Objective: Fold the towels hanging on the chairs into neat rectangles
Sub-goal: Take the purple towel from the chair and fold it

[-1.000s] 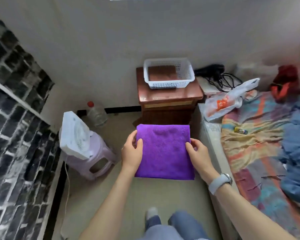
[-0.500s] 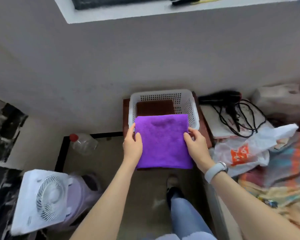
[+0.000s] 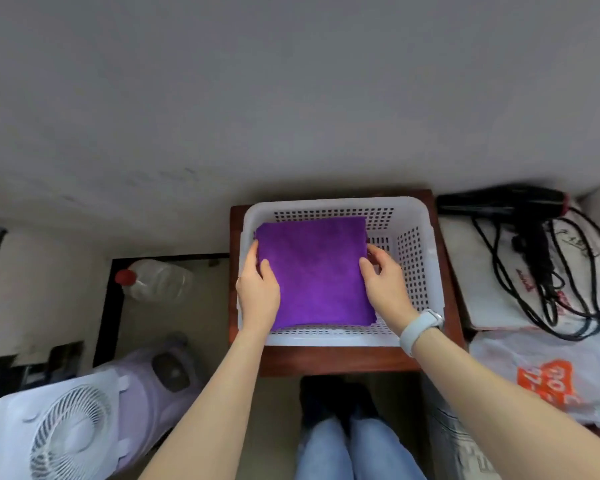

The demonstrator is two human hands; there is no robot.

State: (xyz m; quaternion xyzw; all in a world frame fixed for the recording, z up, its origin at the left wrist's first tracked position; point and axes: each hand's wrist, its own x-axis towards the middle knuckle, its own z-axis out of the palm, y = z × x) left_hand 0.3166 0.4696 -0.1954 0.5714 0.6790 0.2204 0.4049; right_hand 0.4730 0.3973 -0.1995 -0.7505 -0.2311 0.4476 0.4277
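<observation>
Purple towel (image 3: 316, 271), folded to a flat rectangle, is sitting inside the white perforated basket (image 3: 420, 271), its far edge lying close to the basket's far wall and its left edge close to the left wall; an open strip of basket floor is showing along the right side and a narrower strip along the near wall. The basket is resting on a small brown wooden table (image 3: 333, 360) that is standing against the pale wall, with a thin margin of tabletop showing all round. Left hand (image 3: 258, 292) is gripping the towel's left edge, thumb lying on top and fingers curling down the side, forearm reaching in over the near rim. Right hand (image 3: 385, 285), with a pale watch (image 3: 420, 327) on the wrist, is pinching the right edge, thumb on top and fingers tucking beneath. Whether the towel is lying fully on the basket floor cannot be told, since the fingers under it are hidden. To the right, a black hair dryer (image 3: 503, 204) with its tangled cord and a white plastic bag (image 3: 548, 375) are lying close beside the table. To the left, a clear bottle (image 3: 153, 278) with a red cap is standing on the floor, and a white fan (image 3: 59, 431) is leaning on a lilac stool (image 3: 160, 382), both partly cut off by the frame edge.
</observation>
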